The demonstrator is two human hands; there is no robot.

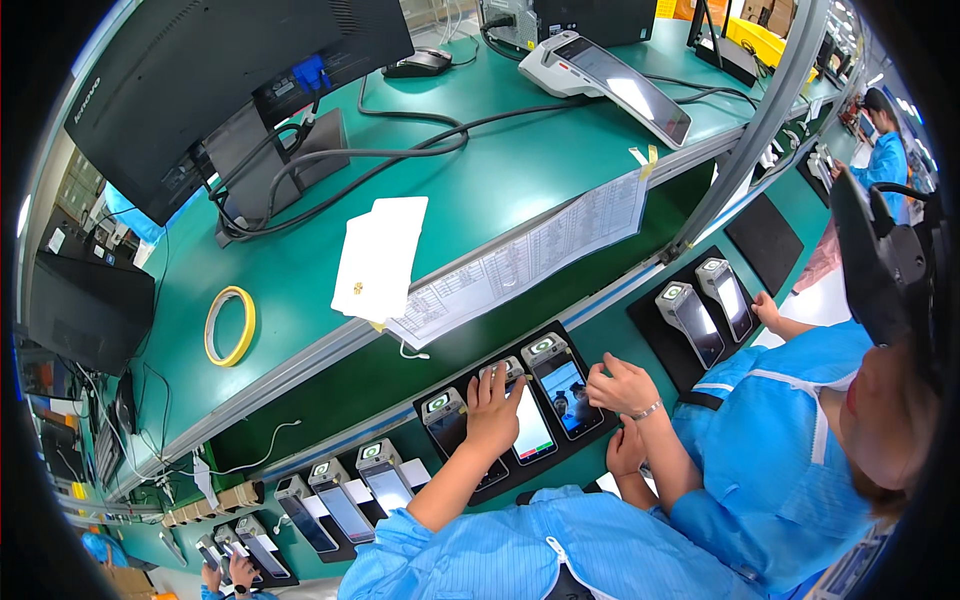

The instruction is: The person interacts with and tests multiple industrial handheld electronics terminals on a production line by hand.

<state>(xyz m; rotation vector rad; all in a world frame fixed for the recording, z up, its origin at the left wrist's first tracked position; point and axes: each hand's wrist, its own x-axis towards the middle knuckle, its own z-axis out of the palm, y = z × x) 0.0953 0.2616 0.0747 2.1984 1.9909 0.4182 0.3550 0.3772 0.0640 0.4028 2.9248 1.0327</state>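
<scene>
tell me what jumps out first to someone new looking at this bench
The left hand lies on the lit middle handheld terminal of three on a black mat at the bench's front edge. The right hand hovers, fingers curled, by the terminal beside it. On the green shelf above sit a yellow tape roll and a white card.

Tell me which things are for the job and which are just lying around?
In use: left hand, handheld terminals, co-worker's hand.
Lying about: yellow tape roll, white cards, printed sheet, monitor, big terminal.
</scene>
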